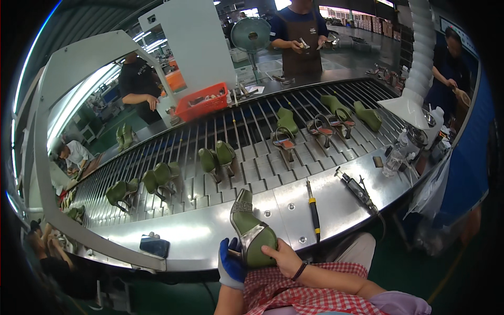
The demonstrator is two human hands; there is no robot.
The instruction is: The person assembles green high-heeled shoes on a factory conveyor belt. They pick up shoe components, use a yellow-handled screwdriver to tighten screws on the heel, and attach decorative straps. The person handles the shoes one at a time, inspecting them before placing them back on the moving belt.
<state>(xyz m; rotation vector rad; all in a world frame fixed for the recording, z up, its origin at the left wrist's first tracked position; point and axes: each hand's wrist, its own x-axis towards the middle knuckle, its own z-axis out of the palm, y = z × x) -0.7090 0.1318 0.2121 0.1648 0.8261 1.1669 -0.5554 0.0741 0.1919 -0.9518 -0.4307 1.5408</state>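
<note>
While both hands grip it, a green shoe last (252, 233) with a silvery upper sits at the near edge of the steel bench (205, 236).

The left hand (231, 262), in a blue glove, clasps the last from the left near its lower end, and the bare right hand (286, 257) holds it from the right with the thumb pressed on the green surface; the last points away from the person, its narrow end over the bench. Just right of it lie a yellow-handled tool (313, 210) and, farther right, a black powered tool (357, 190). Beyond, a slatted conveyor (262, 168) carries more green lasts (218, 157) and strappy heeled shoes (284, 140). A red basket (202, 102) sits at the far side, where another person (299, 37) stands working.
</note>
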